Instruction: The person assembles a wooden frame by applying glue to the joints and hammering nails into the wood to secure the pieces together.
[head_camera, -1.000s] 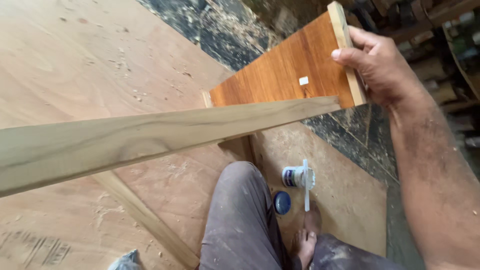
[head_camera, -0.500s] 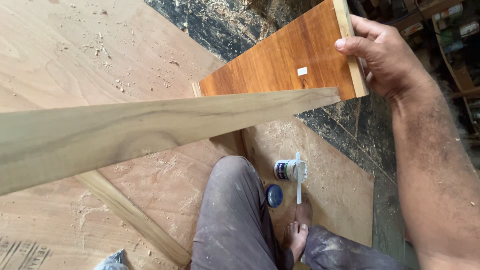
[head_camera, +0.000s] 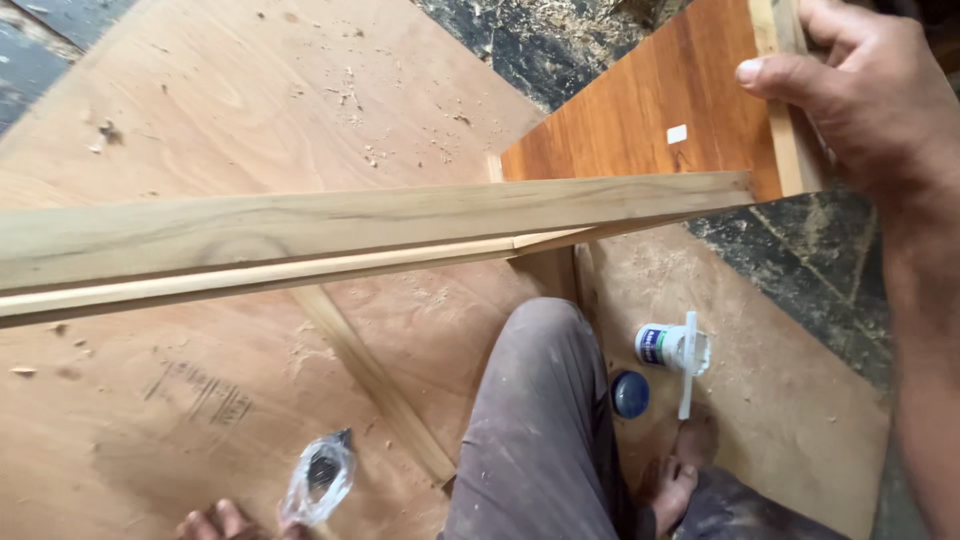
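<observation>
The brown board (head_camera: 650, 125) stands on edge at the far right, and my right hand (head_camera: 860, 100) is clamped around its pale edge strip (head_camera: 790, 110), thumb on the near face, fingers wrapped over the top. Looks like laminated ply, so I'd guess stiff, fairly light, and slick on the glossy face. Gripping the raw edge strip feels like the safer hold than the face.

A long pale plank (head_camera: 350, 225) crosses in front from the left, with its tip just beside the board's lower edge. My left hand isn't in the shot, so I can't tell what it's doing.

Below, my knee in grey trousers (head_camera: 530, 420) is over the plywood sheets (head_camera: 200, 110) on the floor. To the right there's a small white glue pot (head_camera: 660, 345) with a white stick (head_camera: 688, 365) and its blue lid (head_camera: 630, 393), near my foot (head_camera: 675, 480). Near left, a crumpled clear bag (head_camera: 320, 478).
</observation>
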